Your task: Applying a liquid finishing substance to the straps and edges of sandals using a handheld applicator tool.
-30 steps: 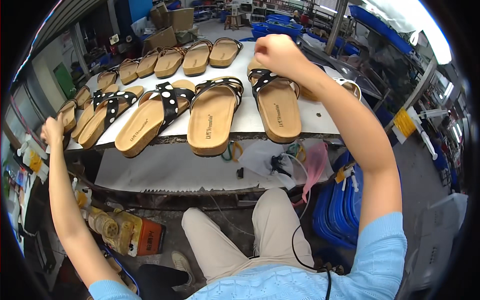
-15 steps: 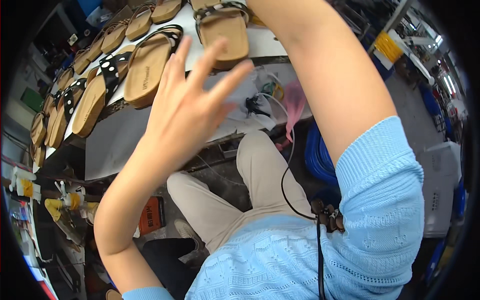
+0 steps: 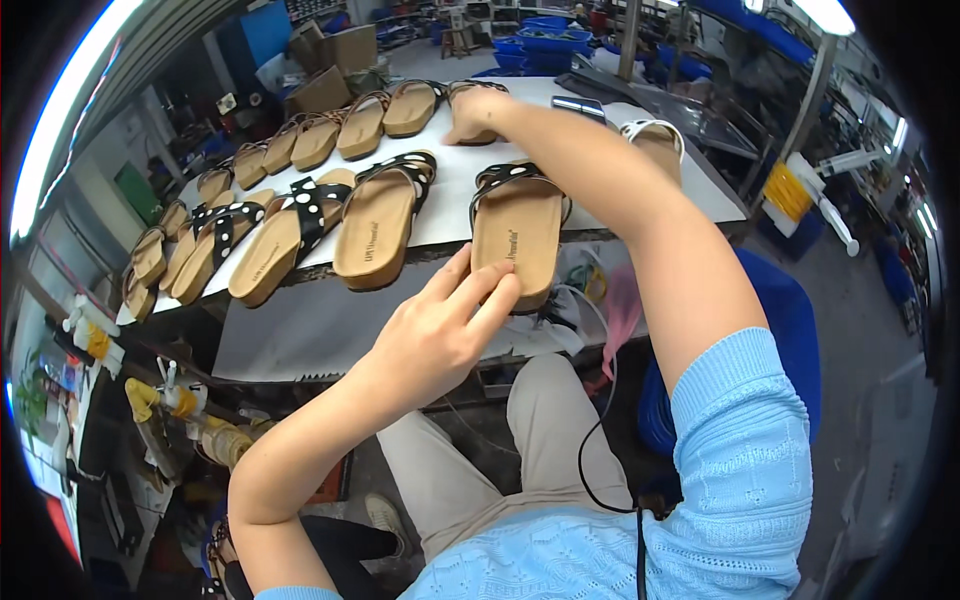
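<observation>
- Since the earlier frame, our left hand [image 3: 432, 338] has moved from open air before the near row to the rightmost dotted sandal [image 3: 520, 225]; our right hand [image 3: 478, 112] has come back into view.
- Left grip: fingers slightly parted, fingertips on the heel end of that sandal. Thumb hidden; we cannot tell whether it is clamped.
- Right grip: over the far-row end sandal [image 3: 487, 139], at the row's right end. Fingers mostly out of sight; we cannot tell how far it is open or whether it has hold.
- The rightmost dotted sandal lies sole down on the white tabletop [image 3: 450, 195], toe end away from us, heel jutting past the front edge.
- To its left, apart, we note a neighbouring dotted sandal [image 3: 375, 228], black straps with white spots; more dotted ones follow leftward.
- Behind, a far row of patterned-strap sandals [image 3: 362, 128] runs left.
- Beyond our right forearm: a white-strapped sandal [image 3: 657, 148], partly covered.
- Below the tabletop's front edge hangs a pink bag [image 3: 622, 312].
</observation>
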A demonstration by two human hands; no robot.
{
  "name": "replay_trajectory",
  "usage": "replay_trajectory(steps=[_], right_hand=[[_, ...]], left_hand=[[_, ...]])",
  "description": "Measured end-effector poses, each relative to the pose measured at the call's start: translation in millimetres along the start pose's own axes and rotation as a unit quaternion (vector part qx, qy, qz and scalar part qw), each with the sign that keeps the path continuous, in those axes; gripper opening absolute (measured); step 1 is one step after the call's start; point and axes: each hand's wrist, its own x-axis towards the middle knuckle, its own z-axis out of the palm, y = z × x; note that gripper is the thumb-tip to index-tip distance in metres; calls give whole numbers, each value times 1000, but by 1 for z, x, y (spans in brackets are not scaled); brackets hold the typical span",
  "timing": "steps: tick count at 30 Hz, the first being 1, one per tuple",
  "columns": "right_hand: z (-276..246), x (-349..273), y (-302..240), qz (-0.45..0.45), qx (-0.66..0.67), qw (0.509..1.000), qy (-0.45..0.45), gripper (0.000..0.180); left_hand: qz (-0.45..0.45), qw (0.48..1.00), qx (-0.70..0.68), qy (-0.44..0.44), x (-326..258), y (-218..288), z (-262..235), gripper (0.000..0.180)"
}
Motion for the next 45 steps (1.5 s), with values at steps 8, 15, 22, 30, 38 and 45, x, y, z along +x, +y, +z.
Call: replay_trajectory(steps=[8,15,22,30,38,45], right_hand=[[-76,-42,18,26,156,928,336,40],[-21,-264,2,-153,294,805,492,39],[92,-451,-72,-97,415,727,538,53],[153,-543,-53,58,700,664,256,41],[172,-559,-53,226,912,334,74,44],[183,-540,-56,188,971,150,17,30]], left_hand=[[-73,996,48,26,4,-53,25,35],[-221,764,-508,331,3,33,39,100],[-362,484,-730,319,17,151,52,118],[-431,400,-787,187,-4,198,99,93],[-462,294,-831,95,-8,232,155,110],[-523,379,-762,43,-31,221,153,98]])
